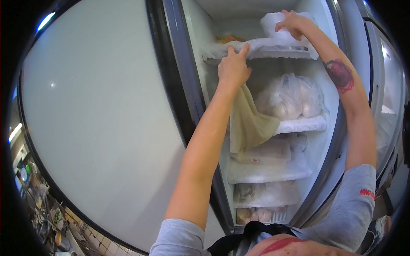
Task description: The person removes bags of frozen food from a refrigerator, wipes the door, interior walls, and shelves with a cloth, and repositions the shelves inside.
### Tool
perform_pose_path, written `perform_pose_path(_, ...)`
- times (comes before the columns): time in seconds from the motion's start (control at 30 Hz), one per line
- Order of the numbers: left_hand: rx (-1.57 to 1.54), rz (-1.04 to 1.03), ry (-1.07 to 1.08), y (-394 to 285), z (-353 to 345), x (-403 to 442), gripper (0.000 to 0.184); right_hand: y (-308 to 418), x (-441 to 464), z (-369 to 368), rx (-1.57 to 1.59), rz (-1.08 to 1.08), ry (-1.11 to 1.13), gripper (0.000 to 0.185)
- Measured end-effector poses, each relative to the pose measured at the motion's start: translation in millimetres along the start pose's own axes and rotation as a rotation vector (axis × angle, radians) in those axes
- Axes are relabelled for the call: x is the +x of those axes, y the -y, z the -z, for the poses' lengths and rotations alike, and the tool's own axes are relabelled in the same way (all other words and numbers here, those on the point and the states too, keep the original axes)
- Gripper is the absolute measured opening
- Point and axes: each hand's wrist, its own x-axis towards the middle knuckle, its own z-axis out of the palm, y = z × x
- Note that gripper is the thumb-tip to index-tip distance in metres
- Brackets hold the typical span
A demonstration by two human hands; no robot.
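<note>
My left hand [234,68] is at the front edge of the top freezer shelf [282,54], with its fingertips against the clear plastic [260,44] lying along it. An olive-beige cloth [251,121] hangs from this hand, draped down past the shelf below. Higher and to the right, my right hand [291,24] curls its fingers over a white plastic bag [271,26] on the top shelf. What the bag contains is hidden. Something orange-brown [230,39] lies behind the plastic at the left.
Knotted plastic bags with pale round contents [290,100] sit on the second shelf. Lower frosted shelves [273,171] hold more wrapped packages [267,194]. The wide freezer door [98,106] stands open at the left. Cluttered kitchen items [47,209] show beyond it.
</note>
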Motion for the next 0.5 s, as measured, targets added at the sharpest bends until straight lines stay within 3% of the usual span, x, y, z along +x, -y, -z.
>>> perform_pose_path(0.07,0.01,0.005,0.022,2,0,-1,0.073,16,15,38,0.101,0.066,0.155,0.074)
perform_pose_path(0.17,0.053,-0.008,0.039,9,-2,2,0.073,69,44,55,0.392,0.024,0.007,0.058)
perform_pose_path(0.27,0.049,-0.043,0.043,8,5,5,0.073,95,40,55,0.396,0.067,0.157,0.053)
perform_pose_path(0.33,0.028,-0.061,-0.015,12,5,-7,0.073,89,24,56,0.401,0.312,0.303,0.052)
perform_pose_path(0.4,-0.184,-0.132,-0.166,2,13,-43,0.068,114,-8,13,0.936,0.457,-0.097,0.027)
perform_pose_path(0.43,-0.258,-0.281,-0.365,1,0,-60,0.062,104,-24,-16,0.691,0.346,-0.129,0.035)
perform_pose_path(0.5,-0.398,-0.398,-0.415,-9,0,-125,0.046,130,-69,3,0.555,0.207,-0.439,0.047)
